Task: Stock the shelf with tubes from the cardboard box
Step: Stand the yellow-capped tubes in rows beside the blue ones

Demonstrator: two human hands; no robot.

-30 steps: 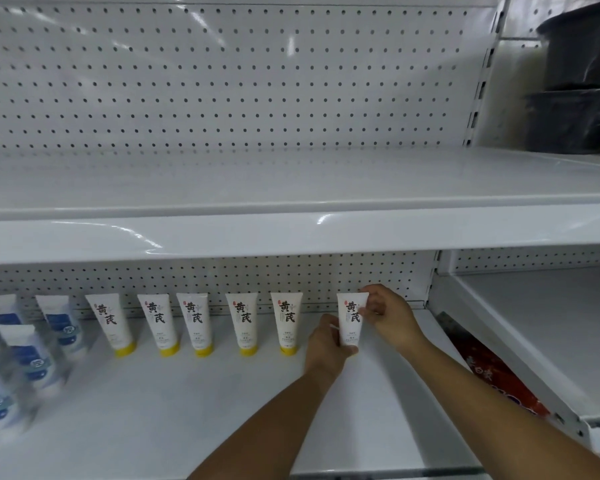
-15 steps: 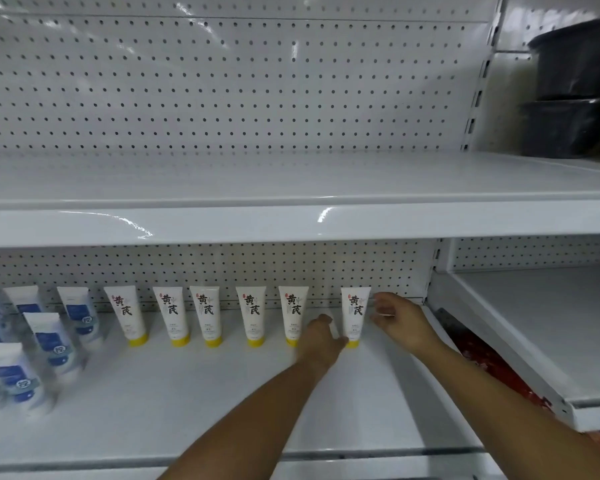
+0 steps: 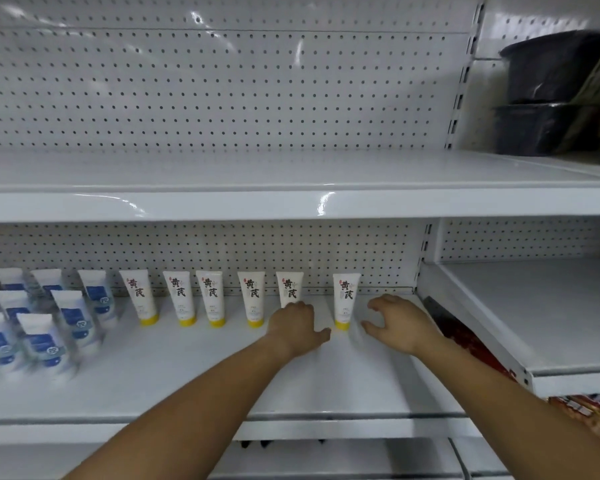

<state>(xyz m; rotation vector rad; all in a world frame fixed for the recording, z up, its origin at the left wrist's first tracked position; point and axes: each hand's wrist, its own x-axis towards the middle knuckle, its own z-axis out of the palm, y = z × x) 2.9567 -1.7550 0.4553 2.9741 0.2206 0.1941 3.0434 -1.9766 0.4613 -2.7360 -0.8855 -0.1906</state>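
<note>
White glossy shelf (image 3: 187, 375), pale glare streaks on front edge. White pegboard (image 3: 222, 91) behind, regular grid of small dark holes. Centre row: cream tubes (image 3: 345, 299), yellow caps, black characters, tiny red mark. Lower left, blurred: blue-label tubes (image 3: 68, 317), white bodies. Upper right: black tubs (image 3: 551, 67). Lower right: red packaging (image 3: 465, 337), white and blue print at frame edge.

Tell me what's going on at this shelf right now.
A person is stocking the lower shelf with yellow-capped tubes; six stand cap-down along the pegboard. The rightmost tube stands free between the hands. The right hand hovers open beside it, holding nothing. The left hand covers the base of the fifth tube; whether it touches is unclear. Blue-labelled tubes stand further left.
</note>
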